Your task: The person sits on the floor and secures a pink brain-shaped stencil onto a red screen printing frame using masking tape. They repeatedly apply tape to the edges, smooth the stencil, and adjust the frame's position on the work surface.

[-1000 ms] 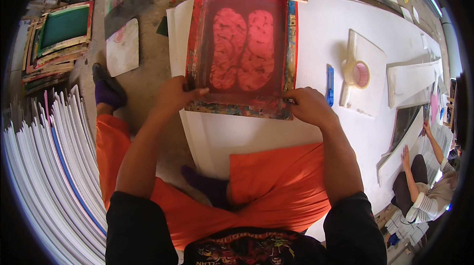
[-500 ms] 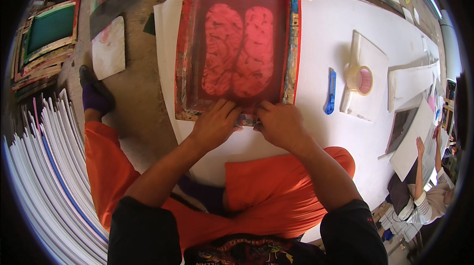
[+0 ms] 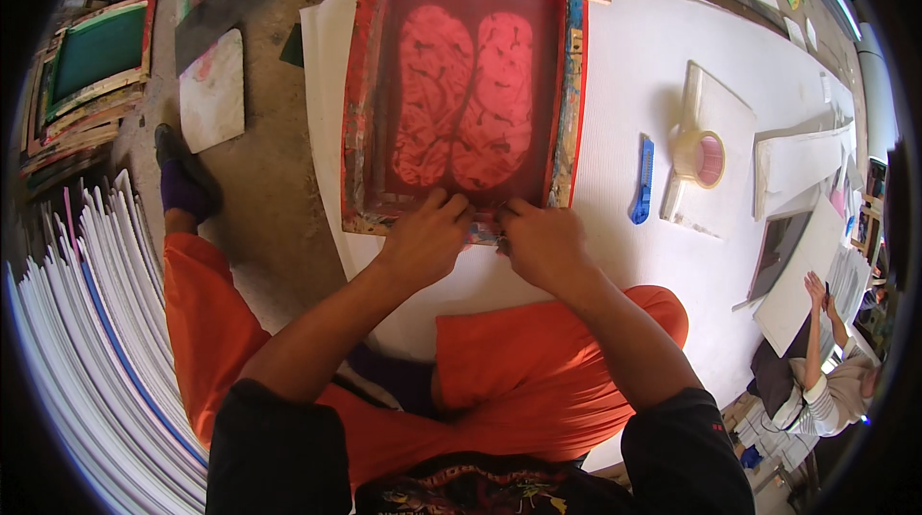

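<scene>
A red-edged screen printing frame lies in front of me, its dark red mesh showing two pink, foot-shaped areas with dark marks. At its near rail my left hand has its fingers curled over the wood, just left of the middle. My right hand is closed at the same rail, a short gap to the right, with its fingertips bent down. Both hands seem to grip the rail. Their thumbs and the undersides of the fingers are mostly hidden.
White board lies under the frame. To the right are a blue utility knife and a tape roll on a white slab. White sheets stand stacked at left, below more frames. Another person sits far right.
My left fingers have shifted slightly on the near rail, and my right hand has barely moved. The frame is almost still. At far right, the other person's hands have come closer together.
</scene>
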### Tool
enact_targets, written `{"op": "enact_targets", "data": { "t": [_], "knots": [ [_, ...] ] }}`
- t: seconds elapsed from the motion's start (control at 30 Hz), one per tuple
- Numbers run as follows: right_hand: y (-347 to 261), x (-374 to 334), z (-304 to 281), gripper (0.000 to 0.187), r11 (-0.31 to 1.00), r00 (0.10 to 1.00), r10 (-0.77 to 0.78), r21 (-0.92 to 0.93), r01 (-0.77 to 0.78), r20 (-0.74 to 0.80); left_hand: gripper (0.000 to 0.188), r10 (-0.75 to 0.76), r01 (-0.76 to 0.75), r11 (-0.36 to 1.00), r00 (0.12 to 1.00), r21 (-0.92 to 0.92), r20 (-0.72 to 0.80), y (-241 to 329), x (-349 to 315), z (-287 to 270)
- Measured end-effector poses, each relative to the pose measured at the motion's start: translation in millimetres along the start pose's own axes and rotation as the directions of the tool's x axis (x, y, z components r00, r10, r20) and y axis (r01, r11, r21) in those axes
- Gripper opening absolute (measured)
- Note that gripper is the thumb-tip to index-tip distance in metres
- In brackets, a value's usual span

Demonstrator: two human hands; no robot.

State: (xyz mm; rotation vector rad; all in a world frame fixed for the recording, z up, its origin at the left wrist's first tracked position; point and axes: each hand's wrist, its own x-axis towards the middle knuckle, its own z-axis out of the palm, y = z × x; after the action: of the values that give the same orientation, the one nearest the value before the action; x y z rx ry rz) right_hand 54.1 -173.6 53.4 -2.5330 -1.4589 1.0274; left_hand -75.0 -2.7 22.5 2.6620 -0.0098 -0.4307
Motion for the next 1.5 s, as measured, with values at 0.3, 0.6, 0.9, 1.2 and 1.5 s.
{"op": "enact_targets", "data": {
  "t": [0.3,0.6,0.9,1.2,1.5],
  "knots": [
    [2.9,-5.7,7.0,0.038,0.999,0.996,0.034,-0.009,-0.035,-0.080,0.050,0.076,-0.078,0.991,0.997,0.111,0.018,7.4,11.4,-7.0],
    [6.2,-13.6,-5.0,0.038,0.989,0.992,0.120,-0.094,-0.116,0.035,0.053,0.090,-0.091,0.992,0.996,0.084,0.019,7.4,11.5,-5.9],
    [45.8,-27.1,-5.4,0.034,0.959,0.956,-0.208,-0.236,0.158,-0.205,0.066,0.107,-0.096,0.993,0.977,0.071,-0.186,26.2,14.9,7.6],
    [43.3,-25.7,-21.3,0.038,0.957,0.966,-0.193,-0.250,0.148,-0.169,0.067,0.041,-0.040,0.999,0.999,0.026,-0.027,33.0,26.8,7.8],
    [67.8,-30.7,-14.2,0.025,0.949,0.954,-0.229,-0.264,0.173,-0.195,0.059,0.070,-0.060,0.985,0.996,0.161,-0.056,42.7,23.3,15.2]
  ]
}}
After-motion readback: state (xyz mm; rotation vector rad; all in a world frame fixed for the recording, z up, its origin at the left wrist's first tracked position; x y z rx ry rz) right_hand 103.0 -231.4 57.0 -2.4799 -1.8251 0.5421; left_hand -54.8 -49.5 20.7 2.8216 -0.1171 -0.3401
